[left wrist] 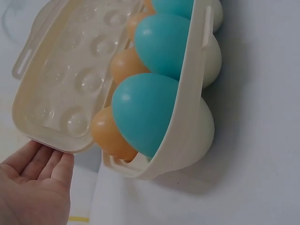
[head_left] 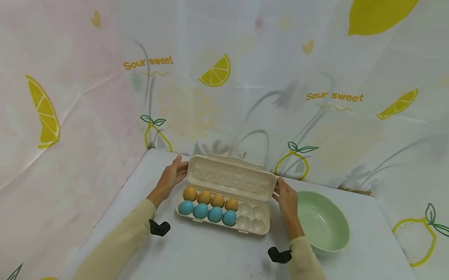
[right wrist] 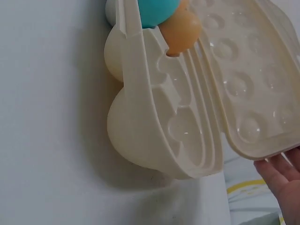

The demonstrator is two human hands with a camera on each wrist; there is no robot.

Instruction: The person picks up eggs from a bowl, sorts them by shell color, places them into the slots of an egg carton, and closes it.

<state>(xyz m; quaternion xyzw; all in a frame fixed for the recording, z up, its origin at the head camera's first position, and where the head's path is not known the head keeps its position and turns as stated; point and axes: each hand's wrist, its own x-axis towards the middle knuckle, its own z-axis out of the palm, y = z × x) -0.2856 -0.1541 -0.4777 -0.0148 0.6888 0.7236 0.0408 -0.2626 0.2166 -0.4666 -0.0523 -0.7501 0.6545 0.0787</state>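
A cream plastic egg carton (head_left: 221, 224) lies on the table with its lid (head_left: 230, 177) raised on the far side. In its left part, several orange eggs (head_left: 204, 197) fill the back row and several blue eggs (head_left: 200, 210) the front row. Bare cups (head_left: 258, 226) show at the right end. My left hand (head_left: 169, 177) touches the lid's left end with straight fingers (left wrist: 35, 159). At the opposite end, my right hand (head_left: 287, 201) has its extended fingers (right wrist: 272, 174) against the lid's edge.
A pale green bowl (head_left: 324, 223) stands on the white table (head_left: 211, 266) just right of my right forearm. Behind the table hangs a lemon-printed cloth (head_left: 236, 109), which also covers both sides. A black wrist mount (head_left: 159, 228) sticks out beside my left wrist.
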